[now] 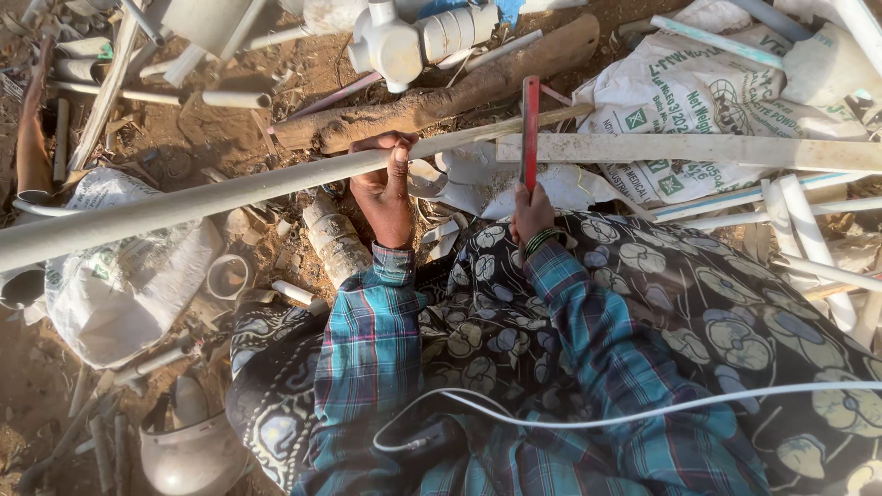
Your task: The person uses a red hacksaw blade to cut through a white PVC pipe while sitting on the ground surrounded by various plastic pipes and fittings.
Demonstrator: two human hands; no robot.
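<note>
A long white plastic pipe (184, 204) runs from the lower left up towards the middle right. My left hand (386, 184) grips it from above near its middle. My right hand (531, 213) holds a red-framed hacksaw (530, 129) upright, its blade standing across the pipe a little right of my left hand. A brown wooden log (441, 96) lies just behind the pipe. Both arms wear a blue plaid sleeve; my lap is covered by dark flowered cloth.
Dirt ground strewn with pipe offcuts. White pipe fittings (413, 41) sit at the top centre. Printed white sacks (698, 92) lie at the right, another sack (119, 285) at the left. A flat white strip (689, 150) and several pipes lie right. A white cable (588, 418) crosses my lap.
</note>
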